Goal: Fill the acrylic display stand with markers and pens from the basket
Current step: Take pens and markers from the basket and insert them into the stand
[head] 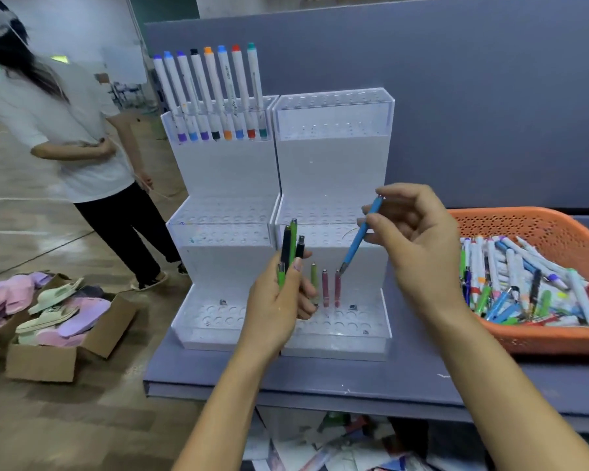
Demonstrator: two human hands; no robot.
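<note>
The right hand is partly closed. Its thumb and fingertips pinch the upper half of a blue pen, and the other fingers are loosely curled behind. The pen slants down and to the left. Its grey tip sits at the top of the rightmost of three short pens standing upright in the lowest tier of the acrylic display stand; whether it touches cannot be told. Of those three, one is green and two are pink, side by side in a row.

The left hand is clenched around a bunch of pens, green and black. The thumb lies across them, and their ends rise above the fist. This hand hangs in front of the lowest tier, just left of the three standing pens.

The stand is made of two stepped white units set side by side on the table. The left unit's top tier holds a row of white markers with coloured caps, all leaning slightly. The middle tiers show rows of open holes.

The orange basket sits on the table just to the right of the stand. It holds a loose heap of markers and pens.

On the floor to the left is a cardboard box of pastel slippers. A person in a white shirt stands beyond it.
</note>
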